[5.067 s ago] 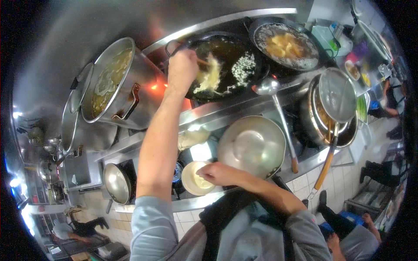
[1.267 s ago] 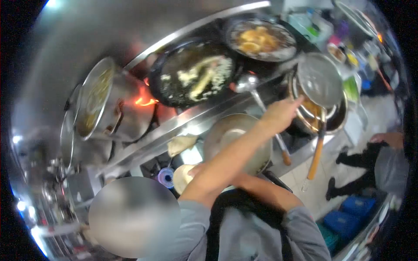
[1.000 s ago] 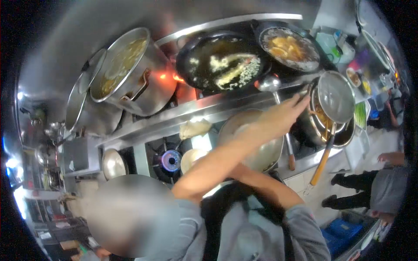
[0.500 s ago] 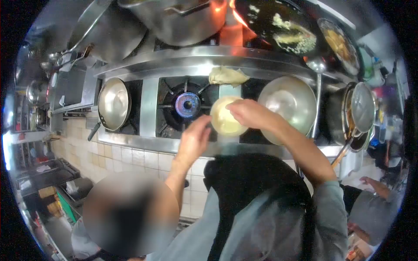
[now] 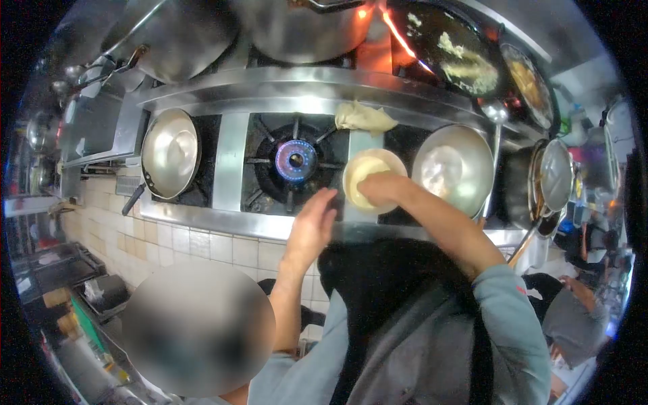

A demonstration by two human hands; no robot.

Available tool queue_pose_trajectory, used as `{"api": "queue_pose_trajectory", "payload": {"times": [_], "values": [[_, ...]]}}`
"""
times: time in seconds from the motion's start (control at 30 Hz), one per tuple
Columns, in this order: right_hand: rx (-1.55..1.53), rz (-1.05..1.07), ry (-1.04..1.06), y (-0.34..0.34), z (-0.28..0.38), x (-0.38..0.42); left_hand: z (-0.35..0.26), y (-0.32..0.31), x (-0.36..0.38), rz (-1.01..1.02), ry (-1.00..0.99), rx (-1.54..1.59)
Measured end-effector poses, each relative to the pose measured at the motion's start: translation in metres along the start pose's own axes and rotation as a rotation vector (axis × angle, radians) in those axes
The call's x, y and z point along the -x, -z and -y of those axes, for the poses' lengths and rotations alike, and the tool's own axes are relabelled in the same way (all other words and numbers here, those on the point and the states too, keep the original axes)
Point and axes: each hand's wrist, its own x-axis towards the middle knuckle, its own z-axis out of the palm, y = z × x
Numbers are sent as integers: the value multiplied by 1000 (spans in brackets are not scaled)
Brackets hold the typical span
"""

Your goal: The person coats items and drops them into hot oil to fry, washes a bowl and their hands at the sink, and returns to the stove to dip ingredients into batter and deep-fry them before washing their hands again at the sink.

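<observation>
A round pale bowl with creamy yellow contents rests on the steel strip between burners. My right hand reaches over its near rim, fingers curled together down inside; whatever they grip is hidden. To the bowl's left, my left hand is raised over the stove's front edge, palm inward, fingers stretched and holding nothing. Left of the bowl a lit burner shows a blue flame ring. A folded pale cloth lies just behind the bowl.
A steel wok sits right of the bowl, a black-handled pan at far left. Large pots, flames and a dark oily pan stand behind. A ladle and stacked pans are at right. Another person is at far right.
My right hand has lowered deeper into the bowl, fingers curled in. My left hand is more upright beside it. The whole view has shifted slightly.
</observation>
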Motion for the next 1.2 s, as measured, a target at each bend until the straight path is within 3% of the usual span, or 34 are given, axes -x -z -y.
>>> {"api": "queue_pose_trajectory", "payload": {"times": [0.3,0.4,0.47,0.6,0.67,0.7,0.77,0.83,0.93,1.07,1.2], "values": [[-78,-220,10,30,-5,17,7,3,0,-6,34,-8],[43,-337,92,36,-6,19,7,0,4,-65,70,-3],[51,-545,155,31,-6,22,6,-2,8,-100,78,-15],[-16,-530,153,32,2,42,1,-9,10,-120,31,2],[-64,-290,34,29,7,47,-1,-17,9,-104,-26,-35],[-62,-305,20,23,9,45,-2,-21,4,-86,-93,-76],[-7,-97,-15,11,8,31,-1,-29,-1,35,-66,-67],[-23,-24,-22,15,13,28,-2,-32,-9,136,-32,-101],[-182,-8,-34,4,12,7,-1,-28,-28,224,-54,-202],[-120,20,45,-9,8,-4,-5,-20,-42,278,-117,-106],[-221,-180,70,11,13,18,-10,-27,-44,285,-124,-10]]}}
